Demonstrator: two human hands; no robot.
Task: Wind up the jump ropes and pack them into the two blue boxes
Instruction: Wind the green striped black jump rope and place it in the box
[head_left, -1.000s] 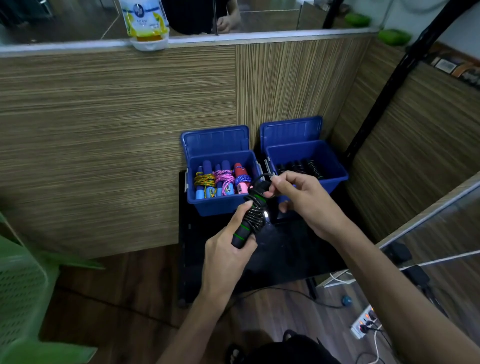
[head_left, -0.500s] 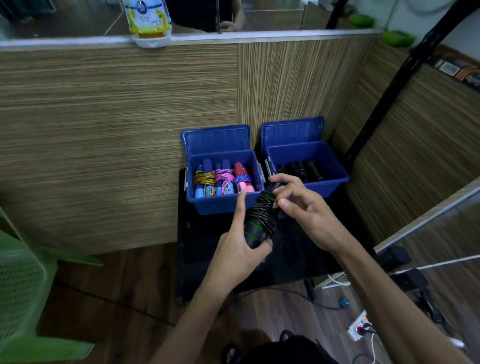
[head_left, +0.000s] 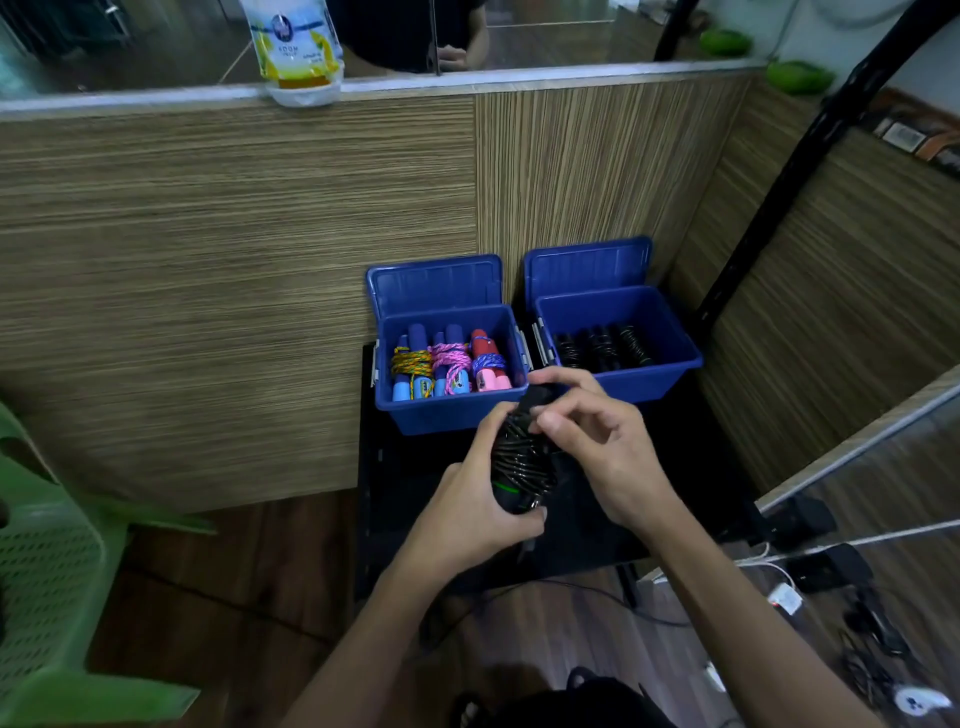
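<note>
We're gripping the black jump rope (head_left: 519, 460) in our left hand (head_left: 467, 514), fingers curled round its handles, and the loose loop from a second ago is gone: our right hand (head_left: 597, 447) is pinching the last bit tight at the top. That bundle's looking nearly ready for the right blue box (head_left: 670, 374), just beyond our fingertips, where other black ropes are lying. The cord's end is hiding under our fingers, so we're not seeing whether it's tucked.

Single head-worn wide-angle view, looking forward and steeply down, close above the person's two hands (head_left: 524, 467), low black bench (head_left: 415, 499) at centre, striped wooden partition wall (head_left: 234, 260) just behind, edges bowed
</note>
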